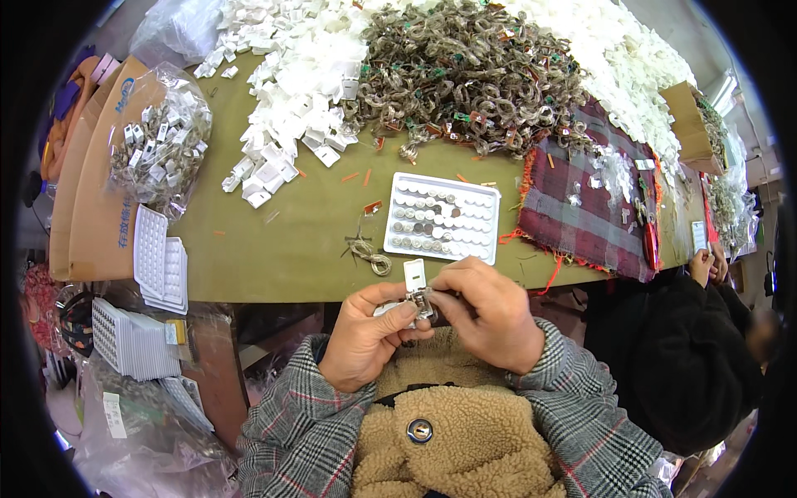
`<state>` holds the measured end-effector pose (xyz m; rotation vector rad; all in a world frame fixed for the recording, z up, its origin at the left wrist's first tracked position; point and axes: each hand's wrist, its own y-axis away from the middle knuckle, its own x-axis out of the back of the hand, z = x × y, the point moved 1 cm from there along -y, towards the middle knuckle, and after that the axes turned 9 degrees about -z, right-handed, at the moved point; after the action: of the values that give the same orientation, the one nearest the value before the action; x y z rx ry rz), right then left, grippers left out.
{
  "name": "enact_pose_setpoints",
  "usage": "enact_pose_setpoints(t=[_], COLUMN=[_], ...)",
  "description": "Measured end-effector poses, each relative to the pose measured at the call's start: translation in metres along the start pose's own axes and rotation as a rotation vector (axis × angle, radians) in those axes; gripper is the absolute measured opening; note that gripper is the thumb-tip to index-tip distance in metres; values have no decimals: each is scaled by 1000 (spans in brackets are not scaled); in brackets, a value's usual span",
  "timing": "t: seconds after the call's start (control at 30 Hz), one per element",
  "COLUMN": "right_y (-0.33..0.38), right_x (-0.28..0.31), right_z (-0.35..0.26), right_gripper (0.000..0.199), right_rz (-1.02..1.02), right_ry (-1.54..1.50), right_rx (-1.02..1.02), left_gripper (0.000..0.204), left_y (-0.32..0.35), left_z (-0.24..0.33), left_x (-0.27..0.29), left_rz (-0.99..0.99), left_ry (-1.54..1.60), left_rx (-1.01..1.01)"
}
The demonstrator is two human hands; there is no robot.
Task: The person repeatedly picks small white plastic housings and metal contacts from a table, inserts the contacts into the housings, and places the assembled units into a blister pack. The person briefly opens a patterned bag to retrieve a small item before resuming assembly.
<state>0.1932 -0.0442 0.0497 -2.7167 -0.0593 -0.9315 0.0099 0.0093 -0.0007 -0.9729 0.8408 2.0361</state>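
Note:
My left hand (365,339) is closed round a small white plastic case (414,275) just over the table's near edge. The case's lid stands up, and small metallic parts show in its lower half. My right hand (496,317) is closed too, its thumb and fingertips pressed together at the case's right side. What those fingertips pinch is too small and hidden to make out. Just beyond my hands lies a white tray (393,241) with rows of round button cells. Left of it is a small coil of clear wire (369,256) with an orange-brown piece (373,207) above it.
A pile of clear wire coils (473,75) and heaps of white plastic cases (290,108) cover the far table. Plaid cloth (573,199) lies right. Left are a bag of parts (162,137), a cardboard box (95,183) and stacked trays (133,340). A person in black (672,357) sits right.

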Motion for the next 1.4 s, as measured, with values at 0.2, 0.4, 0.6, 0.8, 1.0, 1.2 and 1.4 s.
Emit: enact_pose_setpoints(t=[0.2,0.4,0.6,0.8,1.0,1.2,1.4], right_y=[-3,-9,-11,-4,-2,-8,-7], right_x=[-19,0,-9,-19,6,-14,-5], right_z=[-3,-1,3,5,1,3,5], right_gripper=[24,22,28,43,22,10,20], right_rz=[53,-218,-145,-42,50,-105,-62], right_ry=[129,-17,84,31,-305,-801,-271], right_rx=[145,90,262,282,30,-487,104], left_gripper=[23,22,21,19,23,21,31], left_y=[4,5,4,4,9,7,4], left_z=[-5,-12,-7,2,8,3,-5], left_x=[2,1,-1,-14,-18,-8,4], left_rz=[25,24,56,98,86,17,-159], left_ry=[-28,30,88,32,-202,-150,113], left_rx=[-63,-45,-93,-132,-34,126,88])
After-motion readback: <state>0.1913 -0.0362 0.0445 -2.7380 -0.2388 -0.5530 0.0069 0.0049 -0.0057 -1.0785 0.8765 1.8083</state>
